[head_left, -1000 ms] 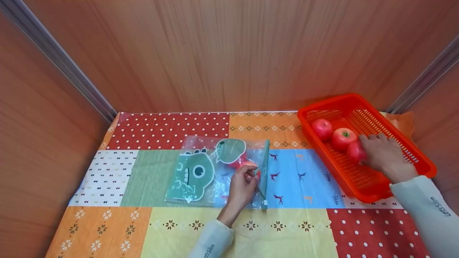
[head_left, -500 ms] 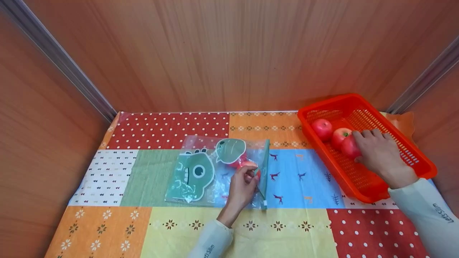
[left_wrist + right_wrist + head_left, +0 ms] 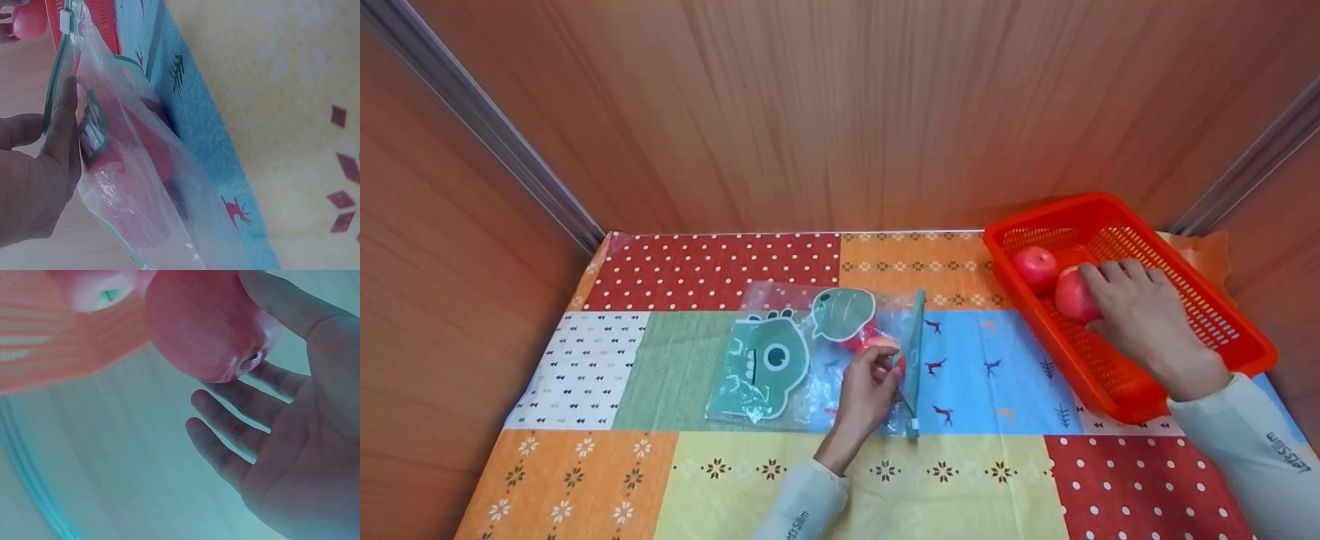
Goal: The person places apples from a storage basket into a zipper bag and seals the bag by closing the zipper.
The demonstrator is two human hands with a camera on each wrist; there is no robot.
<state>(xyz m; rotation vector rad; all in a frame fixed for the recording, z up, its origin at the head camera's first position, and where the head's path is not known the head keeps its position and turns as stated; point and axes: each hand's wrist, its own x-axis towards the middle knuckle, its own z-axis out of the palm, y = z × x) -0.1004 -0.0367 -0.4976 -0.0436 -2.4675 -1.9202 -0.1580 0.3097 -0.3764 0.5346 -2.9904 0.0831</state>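
Observation:
My left hand (image 3: 864,397) pinches the slider-zip edge of a clear plastic zip bag (image 3: 772,360) printed with a green cartoon dinosaur. Through the bag's film, something red and apple-like (image 3: 124,185) shows in the left wrist view. My right hand (image 3: 1144,319) holds a red apple (image 3: 202,320) between thumb and fingers, over the red plastic basket (image 3: 1039,337). In the right wrist view the ring and little fingers are off the fruit. Another apple (image 3: 1035,268) lies at the basket's far left end; the held one hides part of what is behind it.
A patchwork-print cloth (image 3: 720,480) covers the table. Wooden panels (image 3: 810,112) rise at the back and both sides. The basket stands at the right, close to the back panel, with a brown flap (image 3: 1207,251) beside it.
My right hand has drawn the apple up and leftward, and it now covers the middle apple in the head view. The left hand and the bag have stayed put.

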